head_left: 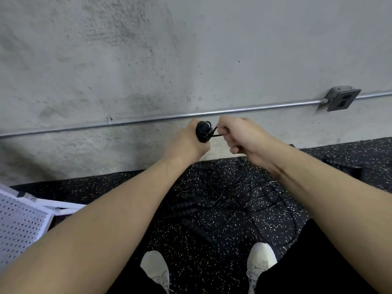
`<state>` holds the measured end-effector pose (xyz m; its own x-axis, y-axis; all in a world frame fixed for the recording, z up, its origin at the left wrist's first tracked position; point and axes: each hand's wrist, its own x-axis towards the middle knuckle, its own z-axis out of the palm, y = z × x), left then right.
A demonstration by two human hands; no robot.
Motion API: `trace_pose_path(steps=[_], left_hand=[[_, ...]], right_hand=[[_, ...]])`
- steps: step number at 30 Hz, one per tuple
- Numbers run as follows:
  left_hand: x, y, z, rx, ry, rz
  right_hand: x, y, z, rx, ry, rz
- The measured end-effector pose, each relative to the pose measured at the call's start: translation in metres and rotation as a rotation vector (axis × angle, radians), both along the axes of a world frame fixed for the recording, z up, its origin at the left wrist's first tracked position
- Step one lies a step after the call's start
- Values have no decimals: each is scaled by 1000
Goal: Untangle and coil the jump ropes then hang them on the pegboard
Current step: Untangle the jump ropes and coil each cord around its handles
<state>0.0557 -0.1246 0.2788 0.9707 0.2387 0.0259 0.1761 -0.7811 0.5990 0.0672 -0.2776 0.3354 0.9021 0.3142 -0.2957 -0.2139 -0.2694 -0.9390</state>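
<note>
Two hands at work: the left hand (186, 141) and the right hand (239, 135) meet in front of the wall, close together, joined by a short taut strand.
Left fingers: curled round the black handles (202, 131), whose tops stick up above the thumb side; the fingertips themselves are hidden behind the grip.
Right fingers: curled into a near-fist, thumb and forefinger pinching the thin black cord (216, 135) just beside the handles.
Step in hand: judged to be wrapping or cinching the cord end round the bundled handles, so that this rope's coil holds.
How to do it well: the left fingers should keep a firm, unmoving grip while the right fingers keep the strand tight and lay each turn snug against the last (slack here lets the wrap spring loose).
Remaining ropes: a tangle of jump ropes (233, 200) lies on the speckled floor (118, 187) below the hands, with beaded black handles to the left of it, not yet sorted.
Pegboard: the white pegboard (19, 225) lies well below and left of the left hand, nothing visibly hung on it.
</note>
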Motion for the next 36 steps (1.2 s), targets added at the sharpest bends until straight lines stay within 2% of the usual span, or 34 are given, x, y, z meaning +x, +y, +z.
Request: trace_pose_path(steps=[4, 8, 10, 11, 14, 15, 21, 25, 28, 32, 36], left_hand=[[-11, -7, -3, 56, 29, -71], [-15, -8, -5, 188, 111, -111], [-14, -6, -6, 171, 174, -113], [-14, -5, -5, 80, 210, -113], [-24, 0, -1, -452, 260, -115], [-31, 1, 2, -553, 244, -112], [-77, 14, 25, -933, 179, 71], [-103, 24, 30, -1031, 188, 166], [-111, 26, 33, -1021, 180, 181], [-111, 25, 20, -1054, 258, 131], [-100, 33, -21, -998, 307, 139]], right_hand=[[15, -9, -4, 166, 183, -92], [16, -8, -14, 152, 225, -81], [15, -7, -16, 153, 232, -83], [15, -7, -15, 177, 236, -97], [13, -5, -9, 286, 249, -126], [11, -4, -6, 310, 248, -107], [-4, -1, -4, 236, 231, 131], [-15, -6, -13, 107, 221, 179], [-27, -9, -16, -54, 172, 320], [-41, 0, -29, -112, 176, 539], [-48, 20, -56, -94, 200, 529]])
